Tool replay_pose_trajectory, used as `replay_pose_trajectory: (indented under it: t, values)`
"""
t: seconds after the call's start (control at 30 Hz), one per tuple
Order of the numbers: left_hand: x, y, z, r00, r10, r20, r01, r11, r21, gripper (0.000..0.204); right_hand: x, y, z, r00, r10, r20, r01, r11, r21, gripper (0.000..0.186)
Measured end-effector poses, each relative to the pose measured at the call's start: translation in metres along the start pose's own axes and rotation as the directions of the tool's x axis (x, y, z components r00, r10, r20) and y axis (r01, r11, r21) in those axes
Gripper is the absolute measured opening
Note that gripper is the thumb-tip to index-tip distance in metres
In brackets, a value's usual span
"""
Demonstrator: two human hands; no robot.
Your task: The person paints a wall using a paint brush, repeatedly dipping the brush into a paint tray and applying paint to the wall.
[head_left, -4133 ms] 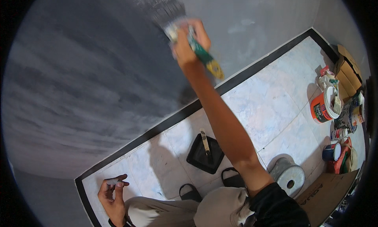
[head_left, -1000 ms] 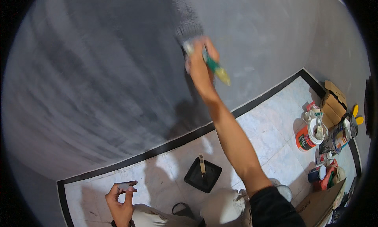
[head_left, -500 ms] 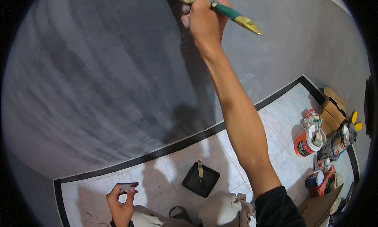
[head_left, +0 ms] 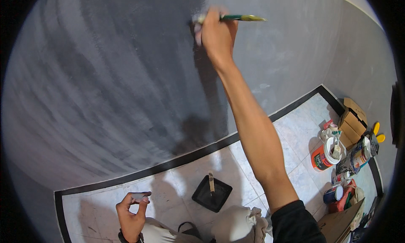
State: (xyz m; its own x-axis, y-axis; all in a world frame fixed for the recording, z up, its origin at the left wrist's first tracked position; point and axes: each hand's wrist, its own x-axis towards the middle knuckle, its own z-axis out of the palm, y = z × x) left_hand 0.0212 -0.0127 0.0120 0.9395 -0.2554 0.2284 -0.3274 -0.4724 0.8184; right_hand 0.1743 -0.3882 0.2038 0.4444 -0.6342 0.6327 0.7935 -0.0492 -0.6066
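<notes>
High on the grey wall [head_left: 287, 53], my right hand [head_left: 219, 38] grips a paintbrush [head_left: 244, 17] with a green handle and yellow end. Its bristle end points left, at the border between darker and lighter grey paint, and is blurred. My left hand [head_left: 131, 215] is low at the left, thumb and forefinger pinched together; a grey patch shows on the fingers, and I cannot make out whether they hold anything. On the floor between my arms lies a square black tray [head_left: 220, 198] of dark paint, a flat wooden stick [head_left: 211, 183] resting in it.
At the right stand an orange-and-white bucket [head_left: 322, 158] with a brush in it, a stained paint can [head_left: 356, 156], a small dark-blue can [head_left: 333, 195] and an open cardboard box [head_left: 353, 120]. A black skirting band [head_left: 173, 163] edges the tiled floor [head_left: 249, 175].
My right hand and the paintbrush have moved down the wall, and the handle has turned closer to level. My left hand keeps its pinch, slightly higher in view.
</notes>
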Motion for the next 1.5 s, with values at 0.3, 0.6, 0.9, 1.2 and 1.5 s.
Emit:
replay_pose_trajectory:
  t: [0.3,0.6,0.9,1.2,1.5]
  values:
    - [-0.008,0.003,0.000,0.994,-0.023,-0.109,0.022,1.000,-0.013,0.012,-0.069,0.052,-0.058,0.969,0.248,-0.015,-0.248,0.963,-0.104,0.028]
    - [0.001,-0.001,0.001,0.998,0.037,-0.052,-0.038,0.999,-0.023,0.011,0.019,-0.008,-0.007,0.997,-0.064,0.047,0.068,0.992,-0.105,0.031]
    - [-0.022,0.001,-0.004,0.992,-0.030,-0.124,0.027,0.999,-0.027,0.010,-0.061,0.031,-0.050,0.976,0.217,0.023,-0.205,0.947,-0.246,0.029]
    - [-0.031,0.027,-0.023,0.988,-0.040,-0.152,0.083,0.954,0.287,0.011,-0.237,0.060,-0.197,0.714,0.669,0.205,-0.451,0.664,-0.596,0.050]
    - [-0.041,0.005,-0.031,0.897,-0.137,0.419,-0.031,0.928,0.370,0.009,-0.377,0.070,-0.276,0.424,0.903,0.066,-0.501,0.294,-0.814,0.019]
